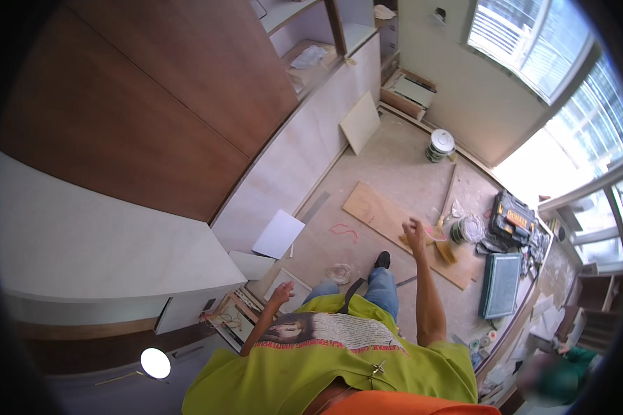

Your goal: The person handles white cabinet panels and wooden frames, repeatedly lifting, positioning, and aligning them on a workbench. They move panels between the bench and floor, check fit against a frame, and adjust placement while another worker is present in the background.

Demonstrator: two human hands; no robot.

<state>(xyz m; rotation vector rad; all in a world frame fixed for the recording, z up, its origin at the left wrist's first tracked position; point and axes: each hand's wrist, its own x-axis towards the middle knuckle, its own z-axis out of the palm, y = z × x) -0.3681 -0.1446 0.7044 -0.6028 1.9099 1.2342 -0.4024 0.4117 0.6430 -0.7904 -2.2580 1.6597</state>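
My right hand (414, 232) is stretched forward over a long wooden board (374, 207) on the floor. Its fingers are loosely bent and apart, and nothing shows in them. By it, on the board, lies a yellow-brown object like a brush (445, 253). My left hand (282, 293) hangs low at my left side, fingers slightly spread and bare. Below that hand is a pale panel (292, 282) near a drawer-like unit (239, 320). A white sheet (278, 234) leans by the low cabinet wall, farther from me.
A lidded bucket (441, 144) stands near the far wall. At right are an open pail (466, 229), a black tool case (512, 216) and a teal box (500, 285). A pale board (360, 123) leans on the cabinet. Someone in green (557, 377) is at lower right.
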